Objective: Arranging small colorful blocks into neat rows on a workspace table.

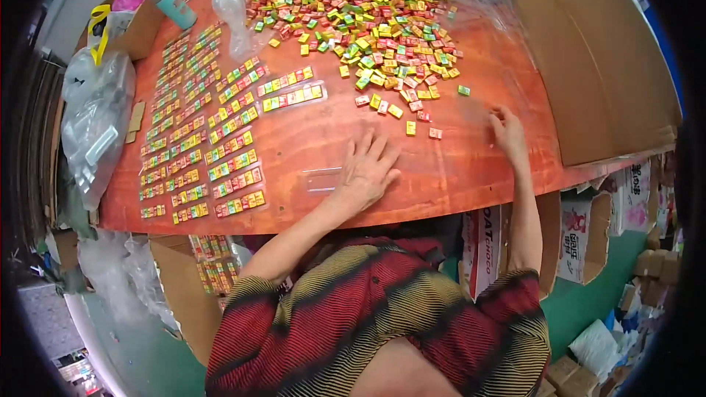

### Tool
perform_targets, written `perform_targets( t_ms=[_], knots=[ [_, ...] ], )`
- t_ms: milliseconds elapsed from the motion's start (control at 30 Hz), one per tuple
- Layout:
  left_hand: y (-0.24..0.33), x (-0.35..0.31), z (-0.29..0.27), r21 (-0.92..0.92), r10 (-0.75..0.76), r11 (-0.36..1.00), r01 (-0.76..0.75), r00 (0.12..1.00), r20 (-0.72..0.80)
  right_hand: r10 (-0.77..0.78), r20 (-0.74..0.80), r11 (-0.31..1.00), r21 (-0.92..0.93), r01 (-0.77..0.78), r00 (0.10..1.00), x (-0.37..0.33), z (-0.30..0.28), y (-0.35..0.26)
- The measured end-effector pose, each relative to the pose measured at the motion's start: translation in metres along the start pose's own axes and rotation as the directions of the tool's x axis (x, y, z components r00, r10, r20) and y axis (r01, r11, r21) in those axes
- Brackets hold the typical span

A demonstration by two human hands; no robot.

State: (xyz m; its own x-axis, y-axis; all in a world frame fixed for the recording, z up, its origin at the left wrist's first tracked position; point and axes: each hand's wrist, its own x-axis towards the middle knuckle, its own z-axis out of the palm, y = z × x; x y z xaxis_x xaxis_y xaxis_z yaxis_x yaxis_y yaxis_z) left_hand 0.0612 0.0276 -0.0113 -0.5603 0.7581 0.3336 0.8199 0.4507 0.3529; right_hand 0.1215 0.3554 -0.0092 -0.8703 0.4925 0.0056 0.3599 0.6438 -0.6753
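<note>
My left hand (pixel 368 169) lies palm down on the red-orange table with its fingers spread. It rests at the right end of a clear plastic tray (pixel 321 181). My right hand (pixel 508 134) is over the table's right side, fingers loosely bent and apart, slightly blurred; I see nothing in it. Between the hands are a few loose small boxes, among them a yellow one (pixel 410 128) and a red one (pixel 435 134). A green small box (pixel 464 90) lies up and left of my right hand. Behind them spreads a big heap of small red, yellow and green boxes (pixel 368 22).
Rows of filled clear trays (pixel 235 167) cover the table's left side. A large cardboard sheet (pixel 596 59) stands at the right edge. Clear plastic bags (pixel 95 117) hang at the left, near a teal bottle (pixel 172 4). Open cartons (pixel 585 239) stand below the table's edge.
</note>
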Motion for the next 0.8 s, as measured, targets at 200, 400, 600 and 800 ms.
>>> perform_targets(
  t_ms=[200,400,600,800],
  knots=[
    [-0.078,0.001,-0.047,0.290,-0.276,0.884,0.367,0.910,-0.309,-0.516,-0.079,0.795,-0.414,0.443,0.853,-0.017,0.040,-0.099],
    [-0.123,0.009,-0.054,0.310,-0.427,0.806,0.505,0.858,-0.286,-0.719,0.016,0.695,0.013,0.719,0.695,0.011,0.169,-0.211],
    [-0.116,0.012,-0.058,0.223,-0.531,0.784,0.579,0.812,-0.241,-0.769,0.018,0.624,-0.195,0.757,0.639,0.030,0.216,-0.225],
    [-0.125,0.008,-0.044,0.210,-0.450,0.810,0.547,0.811,-0.373,-0.724,0.055,0.670,-0.181,0.720,0.688,0.029,0.220,-0.222]
  ],
)
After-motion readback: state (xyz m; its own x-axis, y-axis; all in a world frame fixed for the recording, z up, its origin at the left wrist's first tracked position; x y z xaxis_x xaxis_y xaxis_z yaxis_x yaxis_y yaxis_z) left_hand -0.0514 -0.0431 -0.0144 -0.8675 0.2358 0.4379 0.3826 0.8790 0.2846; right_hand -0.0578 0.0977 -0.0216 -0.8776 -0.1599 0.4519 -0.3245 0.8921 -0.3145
